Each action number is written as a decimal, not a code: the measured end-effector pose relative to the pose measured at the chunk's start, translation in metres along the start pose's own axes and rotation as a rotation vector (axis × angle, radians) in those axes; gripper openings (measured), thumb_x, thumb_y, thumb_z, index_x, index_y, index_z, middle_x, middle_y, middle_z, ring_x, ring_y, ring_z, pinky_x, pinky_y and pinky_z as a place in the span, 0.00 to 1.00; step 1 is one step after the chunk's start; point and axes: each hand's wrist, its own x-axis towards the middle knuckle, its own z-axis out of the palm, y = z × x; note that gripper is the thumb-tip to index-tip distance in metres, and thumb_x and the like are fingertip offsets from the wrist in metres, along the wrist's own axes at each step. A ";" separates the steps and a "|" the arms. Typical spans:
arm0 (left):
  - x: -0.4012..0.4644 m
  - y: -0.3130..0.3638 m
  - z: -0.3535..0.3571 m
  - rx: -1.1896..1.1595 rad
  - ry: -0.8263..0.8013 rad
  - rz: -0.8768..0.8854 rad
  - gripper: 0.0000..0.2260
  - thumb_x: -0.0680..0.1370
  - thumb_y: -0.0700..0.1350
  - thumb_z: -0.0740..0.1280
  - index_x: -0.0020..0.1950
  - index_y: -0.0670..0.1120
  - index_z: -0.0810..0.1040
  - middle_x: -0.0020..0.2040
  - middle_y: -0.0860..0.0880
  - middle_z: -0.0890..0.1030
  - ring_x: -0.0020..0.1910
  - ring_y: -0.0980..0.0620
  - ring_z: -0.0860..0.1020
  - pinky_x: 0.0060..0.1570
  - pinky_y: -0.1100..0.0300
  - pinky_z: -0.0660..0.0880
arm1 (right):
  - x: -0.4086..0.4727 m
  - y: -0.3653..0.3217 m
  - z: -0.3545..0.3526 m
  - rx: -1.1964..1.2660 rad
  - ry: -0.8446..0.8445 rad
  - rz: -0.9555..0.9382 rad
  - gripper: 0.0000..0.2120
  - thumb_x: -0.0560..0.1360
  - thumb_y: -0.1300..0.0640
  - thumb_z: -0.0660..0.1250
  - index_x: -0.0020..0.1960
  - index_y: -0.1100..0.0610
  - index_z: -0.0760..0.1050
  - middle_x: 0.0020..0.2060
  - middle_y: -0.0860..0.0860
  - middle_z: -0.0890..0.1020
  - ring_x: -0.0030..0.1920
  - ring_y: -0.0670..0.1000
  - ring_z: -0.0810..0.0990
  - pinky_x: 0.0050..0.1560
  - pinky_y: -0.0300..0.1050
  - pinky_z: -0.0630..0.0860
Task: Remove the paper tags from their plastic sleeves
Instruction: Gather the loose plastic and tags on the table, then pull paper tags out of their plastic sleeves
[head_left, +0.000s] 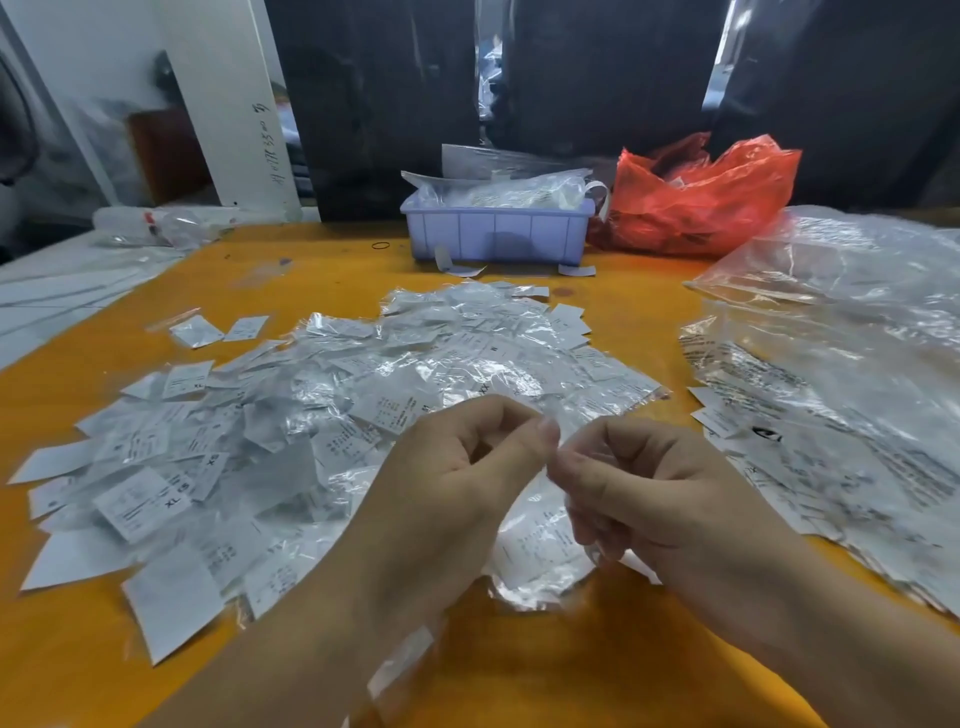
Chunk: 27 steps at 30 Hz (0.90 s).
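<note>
- Left hand (457, 467) and right hand (639, 483) meet just above the orange tabletop (519, 670), fingers curled.
- Both pinch a clear plastic sleeve (553, 512) between thumb and fingertips: a narrow grip on each side.
- The pile of sleeved paper tags (291, 415) spreads on the tabletop behind and left of the hands.
- A lilac bin (496, 234) and a red bag (696, 202) stand at the far edge.
</note>
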 end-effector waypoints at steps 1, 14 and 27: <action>0.000 0.001 0.001 -0.002 0.006 0.003 0.11 0.73 0.58 0.64 0.44 0.53 0.82 0.39 0.46 0.81 0.40 0.45 0.78 0.38 0.53 0.74 | 0.000 0.000 0.000 -0.002 -0.001 0.002 0.07 0.68 0.51 0.72 0.35 0.54 0.81 0.26 0.52 0.75 0.28 0.50 0.72 0.28 0.39 0.70; 0.001 0.001 -0.005 -0.221 0.144 -0.048 0.09 0.77 0.42 0.66 0.48 0.53 0.84 0.43 0.51 0.84 0.39 0.54 0.81 0.40 0.62 0.79 | -0.001 -0.004 -0.007 0.062 0.000 0.057 0.06 0.67 0.60 0.67 0.40 0.56 0.82 0.36 0.58 0.82 0.35 0.54 0.79 0.35 0.43 0.77; 0.001 0.004 -0.005 -0.220 0.209 -0.029 0.09 0.71 0.45 0.68 0.47 0.56 0.82 0.41 0.51 0.84 0.39 0.55 0.80 0.41 0.63 0.80 | -0.002 -0.006 -0.003 -0.006 0.005 0.038 0.05 0.69 0.55 0.69 0.37 0.55 0.80 0.34 0.55 0.80 0.35 0.51 0.77 0.37 0.42 0.76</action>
